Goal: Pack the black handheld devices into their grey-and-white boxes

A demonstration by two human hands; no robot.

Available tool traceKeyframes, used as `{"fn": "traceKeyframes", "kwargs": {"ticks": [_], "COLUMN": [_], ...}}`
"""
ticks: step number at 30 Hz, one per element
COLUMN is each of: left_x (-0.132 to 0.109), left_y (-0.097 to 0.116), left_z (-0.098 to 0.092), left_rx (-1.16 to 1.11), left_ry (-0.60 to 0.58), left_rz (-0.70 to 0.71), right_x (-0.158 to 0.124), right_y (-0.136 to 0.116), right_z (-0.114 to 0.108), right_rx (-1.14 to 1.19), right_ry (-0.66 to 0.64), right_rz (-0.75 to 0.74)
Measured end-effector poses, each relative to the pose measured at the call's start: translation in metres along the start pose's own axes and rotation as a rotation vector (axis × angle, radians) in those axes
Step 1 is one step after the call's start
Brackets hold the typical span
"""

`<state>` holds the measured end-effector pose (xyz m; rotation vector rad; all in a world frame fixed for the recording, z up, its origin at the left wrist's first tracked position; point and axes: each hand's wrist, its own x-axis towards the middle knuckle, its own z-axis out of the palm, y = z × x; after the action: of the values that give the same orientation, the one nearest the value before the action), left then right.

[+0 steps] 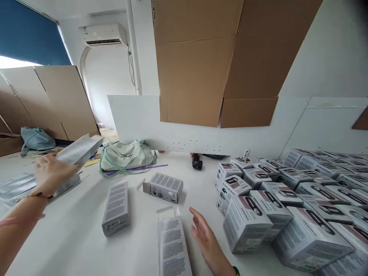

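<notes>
At the left, my left hand (48, 173) is closed around a pale printed carton (82, 149), raised over the table and blurred by motion. More flat-looking pale cartons (20, 188) lie beneath that hand. My right hand (204, 238) holds nothing; its fingers are stretched out and apart, beside a carton with raised end flaps (174, 245) at the front edge of the view. Between the hands lies a closed printed carton (116, 209). Behind it, another carton (163, 187) rests on its side with an end flap out.
Many printed boxes (248, 214) stand in rows on the right of the white table (86, 237). A pale green bag (128, 156) sits at the back, near a black object (197, 161). Cardboard sheets (198, 76) hang on the white partition; a blue bag (37, 138) lies far left.
</notes>
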<state>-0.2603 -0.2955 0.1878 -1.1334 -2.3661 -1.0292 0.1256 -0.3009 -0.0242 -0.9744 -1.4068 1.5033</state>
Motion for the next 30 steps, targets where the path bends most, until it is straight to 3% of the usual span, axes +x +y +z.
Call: {"fn": "traceKeyframes", "kwargs": {"ticks": [2,3,6,9,11,12,13,15,18,20,24,28,30], "left_x": [-0.013,-0.031,-0.124,-0.224,-0.264,-0.272,-0.272,-0.254,-0.208,-0.181,-0.155,-0.149,-0.147], "left_y": [0.017,0.030,0.068,0.087,0.084,0.080,0.077,0.076,0.091,0.107,0.130,0.143,0.148], "left_z": [0.023,0.035,0.066,0.083,0.085,0.084,0.082,0.075,0.065,0.062,0.056,0.046,0.044], "left_rx": [-0.097,-0.192,-0.504,-0.711,-0.831,-0.908,-0.978,-1.110,-1.333,-1.433,-1.367,-1.244,-1.195], "left_ry": [-0.041,-0.073,-0.232,-0.385,-0.539,-0.609,-0.692,-0.840,-1.021,-1.186,-1.511,-1.652,-1.722], "left_rz": [-0.007,0.090,0.343,0.488,0.562,0.586,0.577,0.439,0.105,-0.009,-0.049,-0.092,-0.003], "right_x": [-0.001,-0.001,-0.003,-0.007,-0.014,-0.019,-0.027,-0.045,-0.072,-0.085,-0.095,-0.096,-0.098], "right_y": [-0.013,-0.019,-0.040,-0.053,-0.055,-0.054,-0.052,-0.047,-0.047,-0.054,-0.074,-0.086,-0.086], "right_z": [-0.001,0.001,0.012,0.020,0.014,0.008,0.000,-0.017,-0.033,-0.036,-0.039,-0.049,-0.052], "right_rx": [0.076,0.108,0.209,0.262,0.215,0.180,0.149,0.114,0.072,0.036,-0.068,-0.162,-0.166], "right_ry": [0.005,-0.008,-0.026,0.082,0.222,0.266,0.264,0.137,-0.084,-0.140,-0.115,-0.181,-0.164], "right_rz": [-0.060,-0.100,-0.253,-0.329,-0.291,-0.256,-0.214,-0.114,0.009,0.022,0.052,0.022,0.006]}}
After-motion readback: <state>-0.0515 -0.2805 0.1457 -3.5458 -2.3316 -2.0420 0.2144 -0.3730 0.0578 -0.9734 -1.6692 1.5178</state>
